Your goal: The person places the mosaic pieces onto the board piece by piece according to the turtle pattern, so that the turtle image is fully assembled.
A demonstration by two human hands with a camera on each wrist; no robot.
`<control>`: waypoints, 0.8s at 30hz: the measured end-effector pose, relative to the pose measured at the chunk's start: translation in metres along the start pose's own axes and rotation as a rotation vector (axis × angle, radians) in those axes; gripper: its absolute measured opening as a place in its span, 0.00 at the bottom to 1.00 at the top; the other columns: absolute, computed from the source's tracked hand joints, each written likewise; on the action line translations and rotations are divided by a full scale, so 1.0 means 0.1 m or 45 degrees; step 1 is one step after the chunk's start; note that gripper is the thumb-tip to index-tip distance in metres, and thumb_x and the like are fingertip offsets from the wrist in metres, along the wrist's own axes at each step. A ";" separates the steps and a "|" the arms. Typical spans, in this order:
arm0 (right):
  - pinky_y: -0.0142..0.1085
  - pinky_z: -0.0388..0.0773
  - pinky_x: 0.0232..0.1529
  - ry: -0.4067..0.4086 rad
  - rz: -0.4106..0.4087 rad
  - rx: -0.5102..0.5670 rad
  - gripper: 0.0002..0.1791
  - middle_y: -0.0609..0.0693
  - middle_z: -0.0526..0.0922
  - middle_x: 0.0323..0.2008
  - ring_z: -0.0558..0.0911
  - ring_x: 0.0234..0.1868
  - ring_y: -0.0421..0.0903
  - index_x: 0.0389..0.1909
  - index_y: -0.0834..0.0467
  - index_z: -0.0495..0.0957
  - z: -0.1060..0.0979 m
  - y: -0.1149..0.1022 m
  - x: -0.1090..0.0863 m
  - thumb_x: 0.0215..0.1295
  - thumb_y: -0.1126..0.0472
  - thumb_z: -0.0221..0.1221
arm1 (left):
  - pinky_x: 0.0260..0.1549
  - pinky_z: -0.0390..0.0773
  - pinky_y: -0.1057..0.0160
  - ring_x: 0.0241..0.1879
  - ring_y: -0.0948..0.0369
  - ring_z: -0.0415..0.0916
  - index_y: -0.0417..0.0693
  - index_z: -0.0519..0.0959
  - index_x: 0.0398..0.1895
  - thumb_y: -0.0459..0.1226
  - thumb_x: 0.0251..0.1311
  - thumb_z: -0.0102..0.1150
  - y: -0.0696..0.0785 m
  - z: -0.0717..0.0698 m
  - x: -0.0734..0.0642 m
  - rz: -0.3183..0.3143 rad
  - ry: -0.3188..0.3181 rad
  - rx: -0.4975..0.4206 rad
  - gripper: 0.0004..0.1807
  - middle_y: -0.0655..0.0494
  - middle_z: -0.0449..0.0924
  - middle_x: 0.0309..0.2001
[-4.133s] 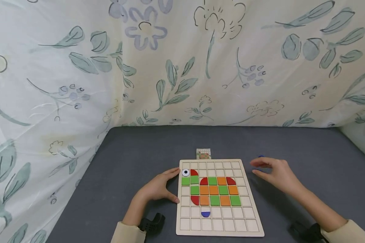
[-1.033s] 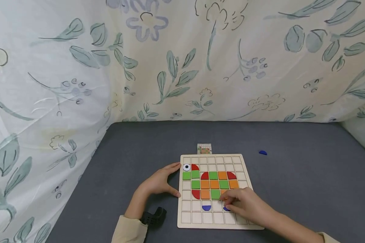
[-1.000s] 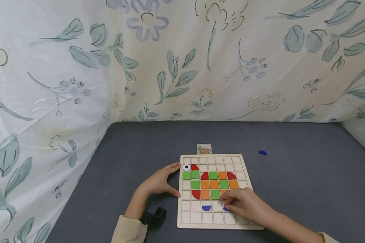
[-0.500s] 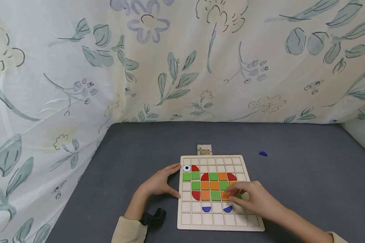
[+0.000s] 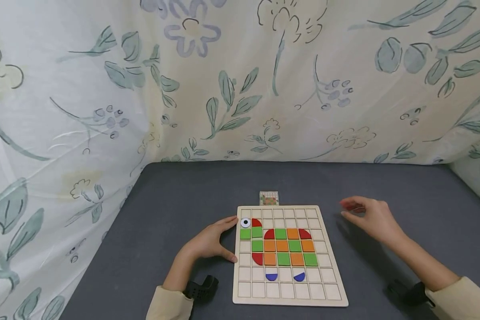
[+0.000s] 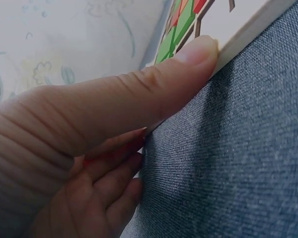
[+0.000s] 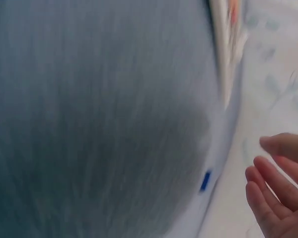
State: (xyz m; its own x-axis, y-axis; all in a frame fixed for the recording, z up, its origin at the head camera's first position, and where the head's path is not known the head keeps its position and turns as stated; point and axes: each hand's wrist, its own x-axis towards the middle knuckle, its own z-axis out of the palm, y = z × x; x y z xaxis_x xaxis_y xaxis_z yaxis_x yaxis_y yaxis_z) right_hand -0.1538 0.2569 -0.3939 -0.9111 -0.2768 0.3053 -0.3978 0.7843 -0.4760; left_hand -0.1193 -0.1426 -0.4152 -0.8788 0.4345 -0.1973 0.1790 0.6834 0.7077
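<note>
A wooden grid board (image 5: 280, 291) lies on the dark table, bearing green and orange squares, red quarter-round pieces and a white eye piece (image 5: 245, 222). Two blue half-circle pieces sit low on it; the left one (image 5: 271, 277) is level, the right one (image 5: 299, 277) tilted. My left hand (image 5: 209, 242) rests against the board's left edge, its thumb (image 6: 193, 57) on the rim. My right hand (image 5: 371, 217) hovers right of the board, fingers loosely bent with nothing between them. Near it, a third blue piece (image 7: 205, 181) lies on the table, hidden by the hand in the head view.
A small card (image 5: 269, 198) with a printed grid picture lies at the board's far edge. A pale floral cloth (image 5: 240, 89) hangs behind the dark tabletop (image 5: 192, 191) and along its sides.
My right hand set a blue half-circle piece on the board's lower grid, let go of it, and moved up and right to the loose blue piece. The left hand stayed at the board's edge.
</note>
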 end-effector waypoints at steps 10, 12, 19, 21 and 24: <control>0.48 0.78 0.28 -0.050 0.080 -0.036 0.16 0.69 0.79 0.41 0.81 0.35 0.65 0.43 0.66 0.79 0.00 0.40 0.16 0.51 0.66 0.65 | 0.60 0.58 0.44 0.68 0.48 0.51 0.41 0.58 0.69 0.42 0.33 0.78 -0.01 0.00 0.00 0.015 0.002 0.009 0.56 0.48 0.54 0.70; 0.48 0.78 0.28 -0.051 0.086 -0.033 0.17 0.69 0.79 0.42 0.81 0.35 0.65 0.43 0.66 0.79 0.02 0.42 0.17 0.51 0.66 0.65 | 0.60 0.58 0.44 0.68 0.48 0.51 0.41 0.58 0.69 0.42 0.33 0.78 0.00 0.00 0.00 0.013 0.003 0.007 0.56 0.48 0.54 0.70; 0.47 0.78 0.31 -0.065 0.065 -0.013 0.17 0.68 0.81 0.38 0.81 0.34 0.61 0.43 0.68 0.78 0.07 0.48 0.19 0.50 0.69 0.65 | 0.60 0.58 0.44 0.68 0.48 0.51 0.41 0.58 0.69 0.42 0.34 0.78 0.02 -0.02 -0.01 0.009 -0.008 0.006 0.56 0.48 0.54 0.70; 0.45 0.78 0.30 -0.053 0.050 -0.006 0.15 0.65 0.82 0.35 0.82 0.33 0.58 0.41 0.68 0.79 0.09 0.49 0.20 0.50 0.70 0.65 | 0.60 0.58 0.44 0.68 0.47 0.51 0.41 0.58 0.69 0.42 0.34 0.78 0.02 -0.02 -0.01 0.010 -0.010 0.005 0.55 0.47 0.54 0.70; 0.41 0.78 0.28 -0.040 0.043 -0.003 0.13 0.62 0.82 0.32 0.81 0.30 0.54 0.39 0.68 0.79 0.12 0.49 0.21 0.50 0.71 0.65 | 0.60 0.58 0.44 0.68 0.47 0.51 0.40 0.58 0.69 0.42 0.34 0.78 0.02 -0.02 -0.02 0.013 -0.008 0.010 0.55 0.47 0.54 0.69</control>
State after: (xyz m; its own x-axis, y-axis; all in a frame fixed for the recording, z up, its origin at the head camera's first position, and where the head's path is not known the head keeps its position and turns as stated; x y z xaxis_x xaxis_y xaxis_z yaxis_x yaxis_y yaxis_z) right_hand -0.1935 0.2835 -0.4209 -0.9269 -0.2677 0.2631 -0.3668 0.7947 -0.4836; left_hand -0.1182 -0.1431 -0.4119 -0.8740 0.4455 -0.1943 0.1918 0.6835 0.7043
